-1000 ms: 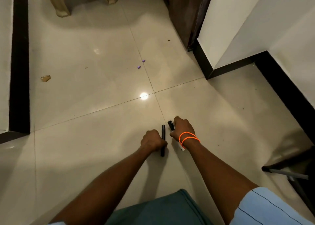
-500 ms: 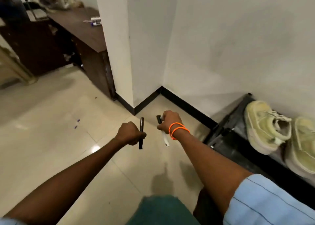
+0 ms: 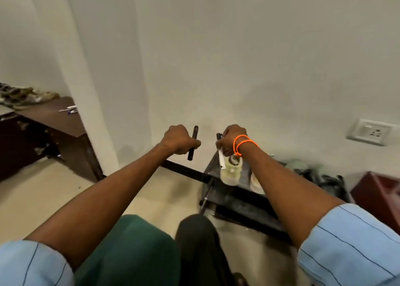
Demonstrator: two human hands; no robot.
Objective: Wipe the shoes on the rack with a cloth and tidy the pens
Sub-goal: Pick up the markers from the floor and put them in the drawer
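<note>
My left hand point(image 3: 178, 139) grips a black pen point(image 3: 193, 143), held upright in front of the white wall. My right hand point(image 3: 232, 137), with orange bands on its wrist, grips a white pen with a black cap point(image 3: 220, 153). Both hands are raised at chest height, about a hand's width apart. Below my right hand stands the dark shoe rack point(image 3: 233, 197) with a pale yellow-green shoe point(image 3: 231, 173) on its top shelf. A second pale shoe point(image 3: 256, 184) is mostly hidden behind my right forearm. More pens point(image 3: 68, 109) lie on the brown desk at the left.
A dark brown desk point(image 3: 54, 123) with clutter on top stands at the left beside a white pillar. Dark bags point(image 3: 320, 177) lie against the wall right of the rack. A maroon box point(image 3: 381, 192) sits at far right, below a wall socket point(image 3: 370, 132). My knees fill the bottom.
Both hands lifted the pens off the floor and rose. My view swung up and right from the floor tiles to the wall and the shoe rack.
</note>
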